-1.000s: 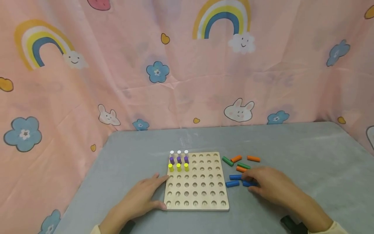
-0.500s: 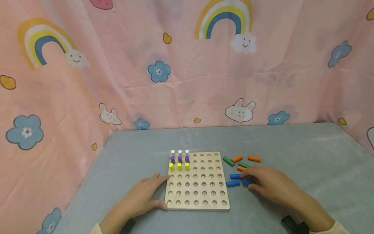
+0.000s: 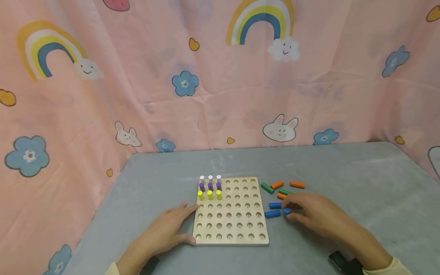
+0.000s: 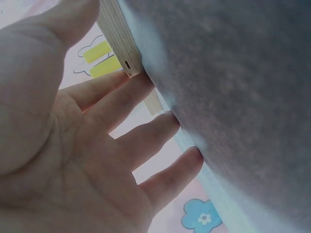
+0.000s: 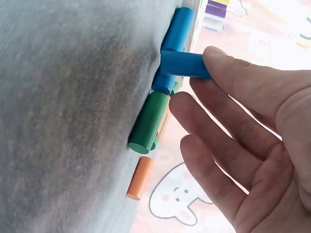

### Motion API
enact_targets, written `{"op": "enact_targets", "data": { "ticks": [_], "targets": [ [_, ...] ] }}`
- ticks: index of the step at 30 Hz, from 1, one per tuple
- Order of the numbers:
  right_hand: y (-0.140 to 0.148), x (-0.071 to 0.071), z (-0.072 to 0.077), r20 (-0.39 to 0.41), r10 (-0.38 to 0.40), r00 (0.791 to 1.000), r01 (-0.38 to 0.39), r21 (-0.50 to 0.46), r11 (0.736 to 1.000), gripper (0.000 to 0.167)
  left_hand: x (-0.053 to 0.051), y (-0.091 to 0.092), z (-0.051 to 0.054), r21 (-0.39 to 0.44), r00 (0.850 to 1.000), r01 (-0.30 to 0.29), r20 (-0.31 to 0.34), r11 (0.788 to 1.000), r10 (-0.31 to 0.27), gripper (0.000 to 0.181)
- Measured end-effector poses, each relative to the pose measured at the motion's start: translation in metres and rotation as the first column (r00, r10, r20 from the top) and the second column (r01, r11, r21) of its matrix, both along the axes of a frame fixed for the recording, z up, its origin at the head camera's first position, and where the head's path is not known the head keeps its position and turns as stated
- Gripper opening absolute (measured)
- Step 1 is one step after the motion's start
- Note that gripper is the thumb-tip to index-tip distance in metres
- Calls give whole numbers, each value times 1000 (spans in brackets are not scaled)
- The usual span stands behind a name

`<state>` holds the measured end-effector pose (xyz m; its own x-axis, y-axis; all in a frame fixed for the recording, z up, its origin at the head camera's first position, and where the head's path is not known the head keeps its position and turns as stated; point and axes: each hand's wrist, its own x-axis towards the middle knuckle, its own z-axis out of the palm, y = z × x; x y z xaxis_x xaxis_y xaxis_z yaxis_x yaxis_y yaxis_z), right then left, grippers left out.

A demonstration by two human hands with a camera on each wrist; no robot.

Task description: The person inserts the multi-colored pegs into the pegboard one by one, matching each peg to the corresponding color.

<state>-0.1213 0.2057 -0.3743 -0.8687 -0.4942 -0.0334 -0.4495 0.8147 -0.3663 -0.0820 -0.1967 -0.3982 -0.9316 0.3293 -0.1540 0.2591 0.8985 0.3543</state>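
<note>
My right hand (image 3: 316,214) pinches a blue peg (image 5: 184,64) between thumb and fingers, to the right of the pegboard. The peg stands on end in the right wrist view; its lower end is close to the table, and I cannot tell if it touches. Two more blue pegs, one nearer (image 3: 272,214) and one farther (image 3: 275,205), lie beside the board. The left hand (image 3: 166,231) rests its straight fingers and thumb against the left edge of the wooden pegboard (image 3: 224,220). Rows of white (image 3: 210,178), purple (image 3: 210,186) and yellow pegs (image 3: 210,195) stand in the board's far left holes.
Loose green (image 3: 267,187) and orange pegs (image 3: 297,185) lie on the grey tabletop (image 3: 361,183) beyond the right hand. Part of them is hidden by that hand. A pink patterned curtain (image 3: 220,107) hangs behind the table.
The blue peg under my right hand was lying on the table and is now pinched and tipped up on end. My left hand stays at the board's edge.
</note>
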Motion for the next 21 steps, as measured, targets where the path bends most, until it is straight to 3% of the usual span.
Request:
{"op": "enact_targets", "data": {
  "ticks": [5, 9, 17, 21],
  "targets": [
    [-2, 1, 3, 18, -31, 999, 31, -6, 1000, 20, -1, 1, -1, 1, 1000, 3, -9, 1000, -3, 93],
    [-9, 2, 9, 13, -31, 999, 31, -13, 999, 20, 0, 2, 0, 0, 1000, -26, 3, 1000, 26, 92],
    [-40, -2, 27, -142, 83, 986, -97, -91, 991, 22, 0, 2, 1, 3, 1000, -29, -1, 1000, 29, 89],
    [-66, -8, 32, -107, 154, 982, -167, -125, 978, 18, 1, 4, 2, 5, 999, -38, 9, 999, 38, 89]
  ]
}}
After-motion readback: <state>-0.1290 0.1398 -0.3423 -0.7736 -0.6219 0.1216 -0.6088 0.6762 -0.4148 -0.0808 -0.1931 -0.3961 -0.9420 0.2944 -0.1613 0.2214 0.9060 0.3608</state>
